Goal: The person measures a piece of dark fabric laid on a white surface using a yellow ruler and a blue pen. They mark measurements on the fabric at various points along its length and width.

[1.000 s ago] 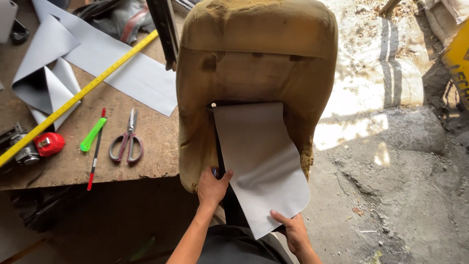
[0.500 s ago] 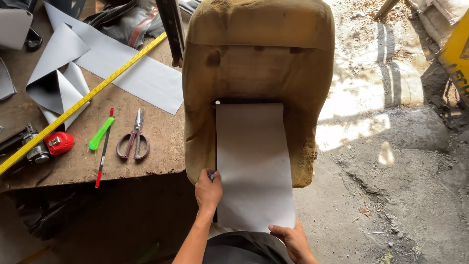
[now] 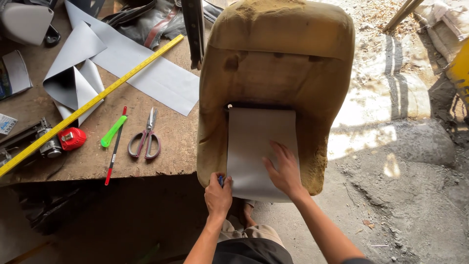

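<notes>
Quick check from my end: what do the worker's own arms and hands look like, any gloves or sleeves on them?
No gloves: the left hand and right hand are bare. Both forearms are bare too, with no watch, rings or sleeves showing; a sliver of dark fabric appears near the right elbow at the bottom edge.

A worn brown worktop (image 3: 161,146) carries grey sheet offcuts (image 3: 146,73), a long yellow ruler (image 3: 93,102), scissors (image 3: 145,137), a green marker (image 3: 113,131) and a red tape measure (image 3: 72,138). The foam seat cushion (image 3: 273,73) leans at its edge, above a dusty concrete floor (image 3: 405,195).

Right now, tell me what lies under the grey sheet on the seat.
The grey sheet lies on the worn foam seat, pressed flat by the right hand. The foam beneath it is covered and cannot be seen.
</notes>
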